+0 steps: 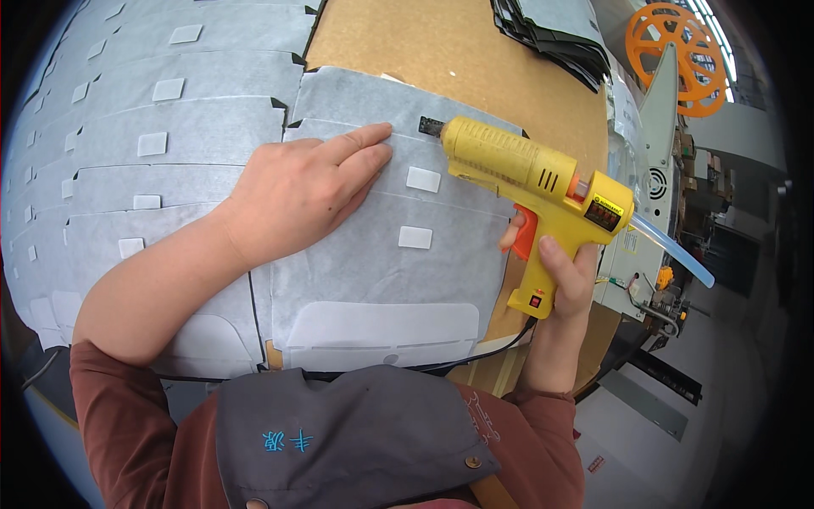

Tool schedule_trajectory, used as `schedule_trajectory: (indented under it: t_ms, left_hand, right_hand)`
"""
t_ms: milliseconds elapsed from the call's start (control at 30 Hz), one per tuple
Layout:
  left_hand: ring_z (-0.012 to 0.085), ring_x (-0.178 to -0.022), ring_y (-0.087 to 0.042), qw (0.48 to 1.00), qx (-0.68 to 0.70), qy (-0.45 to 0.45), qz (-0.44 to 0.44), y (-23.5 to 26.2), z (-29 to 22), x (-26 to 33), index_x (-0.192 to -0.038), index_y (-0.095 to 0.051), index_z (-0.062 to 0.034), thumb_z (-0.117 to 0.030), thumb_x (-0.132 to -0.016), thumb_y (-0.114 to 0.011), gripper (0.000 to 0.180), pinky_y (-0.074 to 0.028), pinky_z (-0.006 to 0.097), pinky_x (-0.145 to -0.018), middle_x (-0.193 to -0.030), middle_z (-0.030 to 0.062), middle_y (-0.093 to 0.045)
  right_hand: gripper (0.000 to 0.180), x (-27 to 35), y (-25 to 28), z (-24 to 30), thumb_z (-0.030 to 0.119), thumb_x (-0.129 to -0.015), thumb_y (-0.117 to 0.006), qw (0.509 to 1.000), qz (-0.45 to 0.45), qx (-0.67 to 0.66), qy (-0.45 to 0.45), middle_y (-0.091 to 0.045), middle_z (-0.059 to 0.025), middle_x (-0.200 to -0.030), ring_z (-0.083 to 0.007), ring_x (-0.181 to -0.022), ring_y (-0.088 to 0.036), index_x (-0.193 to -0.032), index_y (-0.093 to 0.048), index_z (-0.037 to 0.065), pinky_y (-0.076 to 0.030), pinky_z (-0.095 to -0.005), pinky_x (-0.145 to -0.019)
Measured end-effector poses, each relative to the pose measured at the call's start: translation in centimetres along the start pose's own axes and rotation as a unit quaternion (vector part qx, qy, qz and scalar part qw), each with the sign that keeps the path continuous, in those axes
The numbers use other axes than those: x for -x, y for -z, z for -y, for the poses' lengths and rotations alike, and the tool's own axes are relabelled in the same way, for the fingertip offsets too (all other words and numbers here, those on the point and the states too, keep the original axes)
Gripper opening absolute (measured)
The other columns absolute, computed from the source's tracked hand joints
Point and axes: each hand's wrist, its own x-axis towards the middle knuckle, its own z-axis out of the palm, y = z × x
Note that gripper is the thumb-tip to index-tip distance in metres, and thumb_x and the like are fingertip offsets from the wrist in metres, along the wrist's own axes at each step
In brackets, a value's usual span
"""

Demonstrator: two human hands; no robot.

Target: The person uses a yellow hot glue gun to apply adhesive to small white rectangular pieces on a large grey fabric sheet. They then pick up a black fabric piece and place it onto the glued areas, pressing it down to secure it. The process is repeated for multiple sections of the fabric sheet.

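Observation:
My right hand (566, 270) grips a yellow hot glue gun (517, 165) by its handle, a finger at the orange-red trigger. The gun's dark nozzle points left over a pale grey fabric-like sheet (339, 254), and a translucent glue stick (678, 250) sticks out of its back end. Flat on the same sheet lies my left hand (305, 182), fingers stretched out toward the nozzle and nothing held. Below the gun, two small white rectangular patches (423, 179) sit on the sheet. A white rounded flap (383, 327) is at its near end.
More grey sheets (110, 187) with white patches cover the left of the brown board (398, 42). Dark-edged pieces (551, 38) are stacked at the back right. Beyond stands a machine (657, 153) with an orange reel (676, 59). The gun's black cord (496, 352) runs along the near edge.

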Motion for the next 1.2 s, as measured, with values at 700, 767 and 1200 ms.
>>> schedule_trajectory:
  t_ms: [700,767,1200]
  left_hand:
    - [0.0152,-0.071,-0.069,1.0,0.001,0.001,0.004,0.0,0.0,0.0,-0.109,-0.066,-0.0094,-0.012,-0.086,-0.069,0.023,-0.055,0.027,-0.056,-0.122,0.0008,-0.067]
    - [0.0152,-0.071,-0.069,1.0,0.001,0.0,0.004,0.0,0.1,0.0,-0.109,-0.066,-0.0095,-0.013,-0.086,-0.068,0.023,-0.055,0.027,-0.056,-0.122,0.0009,-0.067]
    - [0.0172,-0.07,-0.068,1.0,0.012,-0.004,-0.012,-0.1,0.1,0.0,-0.108,-0.066,-0.0098,-0.012,-0.085,-0.068,0.023,-0.054,0.029,-0.055,-0.121,0.0016,-0.068]
  right_hand:
    - [0.055,0.6,0.6,-0.1,0.017,-0.083,-0.062,1.0,-0.003,-0.007,0.003,-0.062,-0.0215,-0.105,-0.0277,-0.085,-0.066,-0.13,-0.046,-0.007,-0.053,-0.0369,-0.076]
    - [0.058,0.6,0.4,0.0,0.02,-0.082,-0.063,1.0,-0.019,0.003,0.004,-0.062,-0.0216,-0.104,-0.0276,-0.083,-0.066,-0.13,-0.046,-0.007,-0.053,-0.0355,-0.074]
    - [0.05,0.3,1.5,-0.9,0.017,-0.087,-0.061,0.998,0.005,-0.068,-0.008,-0.064,-0.0207,-0.108,-0.0283,-0.087,-0.068,-0.129,-0.048,-0.007,-0.055,-0.039,-0.075]
